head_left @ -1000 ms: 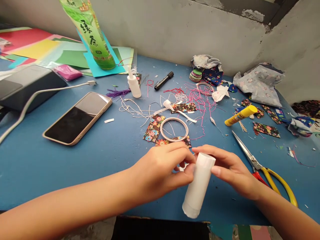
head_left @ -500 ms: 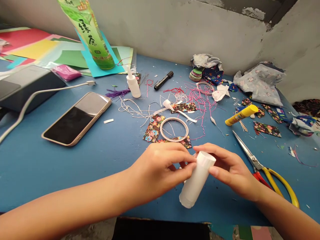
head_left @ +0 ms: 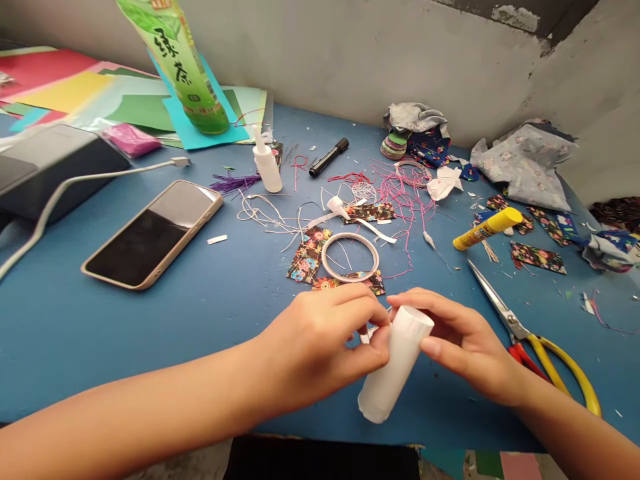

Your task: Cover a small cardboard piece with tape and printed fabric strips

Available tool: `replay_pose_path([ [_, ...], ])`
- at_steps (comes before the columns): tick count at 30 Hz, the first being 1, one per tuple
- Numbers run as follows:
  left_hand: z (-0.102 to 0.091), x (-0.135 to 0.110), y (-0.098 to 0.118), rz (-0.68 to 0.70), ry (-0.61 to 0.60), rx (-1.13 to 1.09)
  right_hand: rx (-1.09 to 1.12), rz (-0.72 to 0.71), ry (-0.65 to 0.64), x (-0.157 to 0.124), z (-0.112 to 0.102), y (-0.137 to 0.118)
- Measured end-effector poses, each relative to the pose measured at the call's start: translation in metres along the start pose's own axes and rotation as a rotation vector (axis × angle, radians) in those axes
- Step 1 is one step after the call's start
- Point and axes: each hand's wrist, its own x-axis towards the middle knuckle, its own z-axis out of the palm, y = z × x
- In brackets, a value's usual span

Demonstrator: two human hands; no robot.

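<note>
Both of my hands hold a white paper tube (head_left: 393,367) low over the blue table (head_left: 200,313), near its front edge. My left hand (head_left: 320,343) pinches the tube's upper end with thumb and fingers closed. From the other side my right hand (head_left: 463,343) grips the same end, its fingers curled round it. The tube tilts down toward me. Just beyond my hands lie a white ring (head_left: 350,257) and floral fabric scraps (head_left: 309,253).
A phone (head_left: 153,233) lies at the left by a dark box (head_left: 50,170) with a cable. A green bottle (head_left: 180,63), coloured paper, a small glue bottle (head_left: 267,167), a black marker (head_left: 329,158) and threads sit farther back. A glue stick (head_left: 486,229) and yellow-handled scissors (head_left: 530,333) are right.
The tube has turned and shifted slightly between my fingers; its lower end sits a little more to the left. My hands stay in the same place.
</note>
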Motion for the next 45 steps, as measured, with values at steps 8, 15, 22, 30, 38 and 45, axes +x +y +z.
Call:
replay_pose_path([
  [8,-0.007,0.008,0.007,-0.264,-0.119,-0.266,-0.007,-0.006,0.027,0.002,-0.001,-0.001],
  [15,-0.009,0.012,0.006,-0.457,-0.203,-0.353,-0.017,-0.012,0.035,0.001,-0.001,0.0],
  [22,-0.01,0.011,0.001,-0.65,-0.294,-0.497,-0.088,-0.081,0.014,0.001,-0.003,-0.001],
  [30,-0.009,0.016,-0.002,-0.756,-0.322,-0.715,-0.169,-0.118,-0.019,0.002,-0.006,-0.004],
  [38,-0.011,0.016,-0.001,-0.745,-0.316,-0.739,-0.163,-0.091,0.007,0.003,-0.007,-0.004],
  [45,-0.012,0.015,0.002,-0.724,-0.299,-0.695,-0.141,-0.087,0.013,0.002,-0.006,-0.005],
])
